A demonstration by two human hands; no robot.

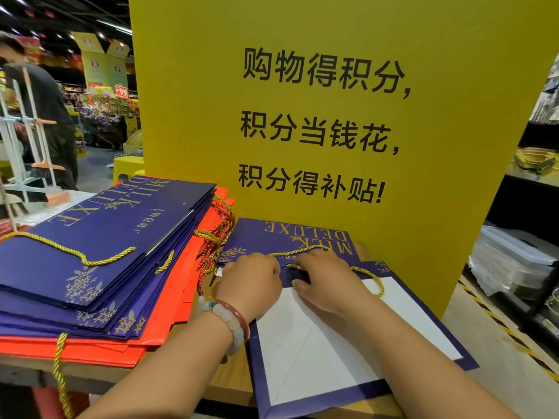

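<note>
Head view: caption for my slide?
The left hand and right hand grip a flat purple bag near its gold cord, beside stacked bags.

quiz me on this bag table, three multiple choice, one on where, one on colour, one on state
1. Where is the stack of bags relative to the bag being handled?
A) to its right B) to its left C) on top of it
2. What colour is that bag's rope handle?
A) white B) black C) gold
3. How does that bag lie?
A) flat on the table B) standing open C) crumpled up
Answers: 1 B, the stack sits beside the left hand; 2 C, the cord is gold against purple; 3 A, it lies spread flat beneath the right hand.
</note>
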